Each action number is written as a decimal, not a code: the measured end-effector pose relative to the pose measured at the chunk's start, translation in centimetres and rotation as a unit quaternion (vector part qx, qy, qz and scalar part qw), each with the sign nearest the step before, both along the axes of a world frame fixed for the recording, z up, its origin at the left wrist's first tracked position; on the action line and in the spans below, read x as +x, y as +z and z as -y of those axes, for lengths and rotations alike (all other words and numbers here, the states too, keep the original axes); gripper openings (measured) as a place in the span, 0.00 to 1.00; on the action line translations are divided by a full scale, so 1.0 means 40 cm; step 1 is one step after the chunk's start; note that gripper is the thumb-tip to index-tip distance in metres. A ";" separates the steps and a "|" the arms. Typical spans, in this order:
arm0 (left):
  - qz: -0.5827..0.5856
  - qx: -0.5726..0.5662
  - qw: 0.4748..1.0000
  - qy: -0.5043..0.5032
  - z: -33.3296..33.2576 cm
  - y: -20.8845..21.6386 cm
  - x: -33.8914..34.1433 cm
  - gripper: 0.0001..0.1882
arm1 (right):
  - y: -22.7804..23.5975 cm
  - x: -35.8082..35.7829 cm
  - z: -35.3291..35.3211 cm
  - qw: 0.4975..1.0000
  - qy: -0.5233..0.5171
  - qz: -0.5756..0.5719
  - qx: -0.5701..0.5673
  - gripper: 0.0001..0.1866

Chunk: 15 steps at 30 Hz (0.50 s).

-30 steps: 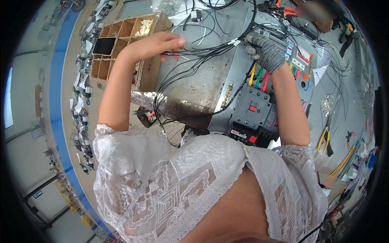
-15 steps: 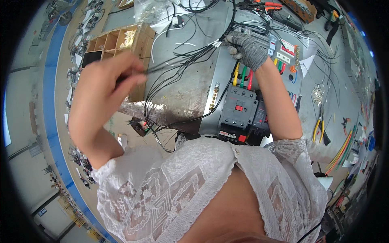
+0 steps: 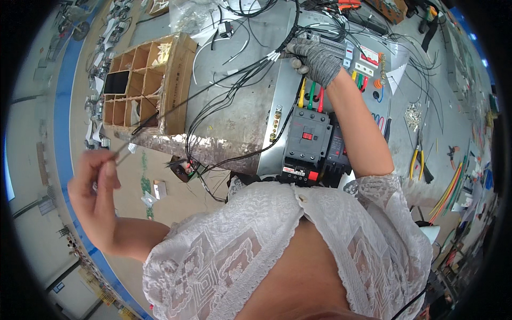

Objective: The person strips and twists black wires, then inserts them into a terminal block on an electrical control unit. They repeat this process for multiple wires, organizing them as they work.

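At far left, my bare left hand pinches the end of a black wire between thumb and fingers. The wire runs taut over the compartment box toward the bundle. My right hand, in a grey knit glove, is closed round the black wire bundle beside white sleeves on the wires. Other loose black wires hang in curves below the taut one. Under my right forearm, a dark grey circuit breaker with a red switch sits on a metal plate. Yellow, green and red wires enter its top.
A cardboard compartment box stands at the table's left edge. Yellow-handled pliers lie on the right, near a small pile of metal bits. A smaller breaker is mounted beyond my right wrist. Coloured wires lie at far right.
My left hand has moved left and toward me, drawing one black wire out straight past the box. My right hand keeps its grip on the bundle. The view has shifted slightly.
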<state>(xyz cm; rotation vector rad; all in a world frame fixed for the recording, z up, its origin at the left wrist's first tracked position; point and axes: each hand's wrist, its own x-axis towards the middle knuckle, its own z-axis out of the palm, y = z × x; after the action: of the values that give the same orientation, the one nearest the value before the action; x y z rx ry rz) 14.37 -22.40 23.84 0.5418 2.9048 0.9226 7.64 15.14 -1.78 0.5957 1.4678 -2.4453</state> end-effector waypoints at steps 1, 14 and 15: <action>-0.026 0.017 0.999 0.014 0.003 -0.011 -0.009 0.03 | -0.001 0.000 0.004 1.000 0.003 -0.004 -0.002 0.04; 0.247 -0.068 0.943 -0.213 -0.099 -0.284 -0.121 0.11 | 0.026 0.009 0.015 1.000 -0.018 -0.008 -0.016 0.05; 0.263 -0.040 0.933 -0.241 -0.113 -0.306 -0.123 0.10 | 0.024 0.010 0.013 1.000 -0.010 -0.008 -0.011 0.05</action>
<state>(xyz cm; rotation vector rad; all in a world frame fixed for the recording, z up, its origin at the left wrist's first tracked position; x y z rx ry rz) 9.46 -17.88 11.61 0.8036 2.1775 0.7286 8.04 14.60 -0.84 0.5899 1.4456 -2.4833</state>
